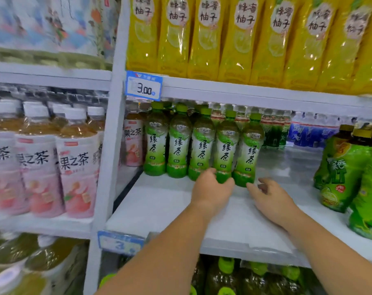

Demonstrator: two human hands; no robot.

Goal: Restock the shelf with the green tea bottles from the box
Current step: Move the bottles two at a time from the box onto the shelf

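Several green tea bottles [178, 145] with green caps stand upright in a row on the white middle shelf [159, 209], more behind them. My left hand [211, 189] grips the base of the fourth bottle [226, 145] between thumb and fingers. My right hand [270, 195] hovers just right of the fifth bottle [249, 150], fingers loosely curled and holding nothing, thumb tip close to that bottle's base. The box is out of view.
Left of the row stands a pink-labelled fruit tea bottle [133, 143]. Larger green bottles [340, 167] crowd the shelf's right end, and blue-labelled water bottles [308, 133] sit at the back. Yellow drink packs [240, 39] fill the shelf above. A 3.00 price tag [143, 86] hangs above.
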